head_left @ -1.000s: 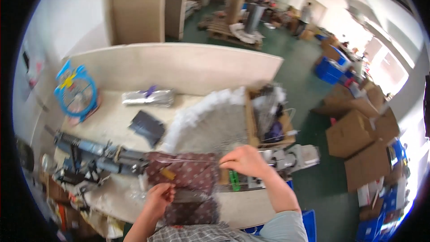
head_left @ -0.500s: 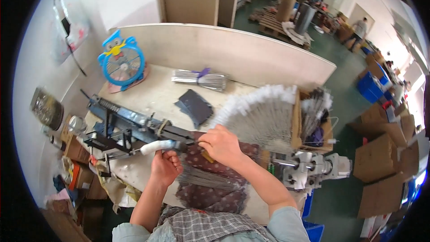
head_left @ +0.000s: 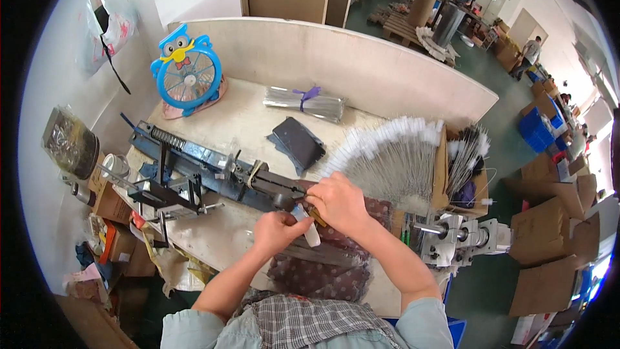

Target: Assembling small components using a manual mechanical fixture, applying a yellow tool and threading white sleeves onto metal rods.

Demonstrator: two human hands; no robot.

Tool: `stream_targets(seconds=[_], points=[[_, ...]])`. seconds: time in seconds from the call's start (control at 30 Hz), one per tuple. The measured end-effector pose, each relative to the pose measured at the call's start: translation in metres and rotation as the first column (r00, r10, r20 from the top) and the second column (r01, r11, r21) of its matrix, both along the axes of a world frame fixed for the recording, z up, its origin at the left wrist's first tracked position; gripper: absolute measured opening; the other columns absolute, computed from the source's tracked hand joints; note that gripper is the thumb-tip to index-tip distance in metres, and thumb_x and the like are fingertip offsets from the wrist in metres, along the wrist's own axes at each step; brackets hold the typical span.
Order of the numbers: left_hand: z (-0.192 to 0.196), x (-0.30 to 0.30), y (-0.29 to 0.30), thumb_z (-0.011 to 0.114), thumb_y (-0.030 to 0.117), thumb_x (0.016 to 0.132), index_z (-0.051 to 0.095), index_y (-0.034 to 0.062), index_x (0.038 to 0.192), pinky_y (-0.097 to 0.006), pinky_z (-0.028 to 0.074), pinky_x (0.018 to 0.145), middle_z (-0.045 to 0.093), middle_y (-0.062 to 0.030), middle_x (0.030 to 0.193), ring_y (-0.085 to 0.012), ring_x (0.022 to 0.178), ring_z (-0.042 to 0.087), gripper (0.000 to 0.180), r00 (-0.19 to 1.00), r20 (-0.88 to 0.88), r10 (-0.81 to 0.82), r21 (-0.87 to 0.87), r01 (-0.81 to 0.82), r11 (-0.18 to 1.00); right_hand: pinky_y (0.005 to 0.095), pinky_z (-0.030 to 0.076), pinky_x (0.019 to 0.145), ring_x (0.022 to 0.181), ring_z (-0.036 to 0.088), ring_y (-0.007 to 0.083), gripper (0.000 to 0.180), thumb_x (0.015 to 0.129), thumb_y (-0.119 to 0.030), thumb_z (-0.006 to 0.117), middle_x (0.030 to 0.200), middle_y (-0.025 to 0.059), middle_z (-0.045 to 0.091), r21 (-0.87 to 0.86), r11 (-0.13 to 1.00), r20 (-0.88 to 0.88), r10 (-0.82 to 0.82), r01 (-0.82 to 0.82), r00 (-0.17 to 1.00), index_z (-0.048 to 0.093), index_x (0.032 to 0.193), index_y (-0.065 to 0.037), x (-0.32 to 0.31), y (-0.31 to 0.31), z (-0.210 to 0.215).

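My left hand (head_left: 279, 231) is closed at the near end of a long dark metal bench fixture (head_left: 194, 171), its thumb pressed on a white lever handle (head_left: 312, 235) that points toward me. Just right of it, my right hand (head_left: 340, 205) pinches at the fixture's end; what the fingertips hold is hidden. A small yellow piece (head_left: 317, 218) shows under those fingers. Below both hands, thin metal wires (head_left: 332, 256) lie on a brown spotted cloth (head_left: 316, 284). To the right fan out many thin wire stems with white bristle tips (head_left: 387, 155).
A blue owl-shaped fan (head_left: 188, 81) stands at the back left. Behind the fixture lie dark sheets (head_left: 297, 142) and a purple-tied wire bundle (head_left: 303, 103). A cardboard box (head_left: 440, 168) of brushes and a silver clamp-like machine (head_left: 462, 239) are at the right. A black frame (head_left: 171, 194) juts out left.
The white lever handle has swung from pointing left to pointing toward me, and my left hand has moved right with it. My right hand stays at the fixture's end. The view has shifted slightly.
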State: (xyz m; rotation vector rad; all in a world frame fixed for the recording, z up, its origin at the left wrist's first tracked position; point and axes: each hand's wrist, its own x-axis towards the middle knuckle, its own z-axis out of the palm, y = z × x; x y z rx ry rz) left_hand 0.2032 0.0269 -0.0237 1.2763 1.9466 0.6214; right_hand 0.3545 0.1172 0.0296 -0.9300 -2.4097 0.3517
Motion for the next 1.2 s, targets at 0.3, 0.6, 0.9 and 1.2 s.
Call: stream_targets(seconds=[0.3, 0.6, 0.9, 1.2], points=[[-0.018, 0.046, -0.002, 0.068, 0.018, 0.075, 0.060, -0.0001, 0.071, -0.026, 0.046, 0.056, 0.062, -0.0054, 0.067, -0.0125, 0.064, 0.059, 0.020, 0.342, 0.939, 0.031, 0.106, -0.373, 0.922, 0.0310, 0.049, 0.059, 0.070, 0.059, 0.0221, 0.016, 0.077, -0.014, 0.066, 0.074, 0.0031, 0.057, 0.016, 0.998, -0.052, 0.066, -0.066, 0.996, 0.063, 0.092, -0.010, 0.064, -0.036, -0.023], [-0.031, -0.011, -0.012, 0.069, 0.014, 0.076, 0.058, 0.0001, 0.088, -0.030, 0.049, 0.062, 0.061, -0.0079, 0.075, -0.0144, 0.069, 0.059, 0.021, 0.953, 0.287, -0.101, 0.220, 0.037, 0.975, 0.0339, 0.050, 0.058, 0.068, 0.061, 0.0236, 0.015, 0.074, -0.022, 0.069, 0.077, 0.0047, 0.056, -0.050, 0.999, 0.021, 0.023, -0.022, 1.000, 0.064, 0.083, -0.011, 0.032, -0.033, -0.058], [-0.052, -0.141, -0.077, 0.064, 0.036, 0.085, 0.061, 0.0120, 0.091, -0.027, 0.046, 0.067, 0.059, 0.0035, 0.078, -0.0100, 0.071, 0.056, 0.025, 0.118, 0.857, 0.502, -0.284, -0.705, 0.650, 0.0350, 0.050, 0.058, 0.066, 0.060, 0.0270, 0.018, 0.077, -0.022, 0.070, 0.076, 0.0081, 0.054, -0.148, 0.987, 0.022, 0.070, -0.066, 0.997, 0.062, 0.084, -0.007, 0.040, -0.035, -0.042], [-0.061, -0.126, -0.063, 0.062, 0.023, 0.084, 0.063, 0.0089, 0.083, -0.027, 0.045, 0.064, 0.057, 0.0007, 0.069, -0.0121, 0.066, 0.054, 0.014, 0.067, 0.879, 0.473, -0.233, -0.805, 0.546, 0.0384, 0.050, 0.061, 0.073, 0.061, 0.0314, 0.017, 0.078, -0.007, 0.066, 0.085, 0.0129, 0.060, -0.242, 0.966, -0.017, 0.087, -0.089, 0.996, 0.064, 0.095, -0.005, 0.060, -0.038, -0.006]])
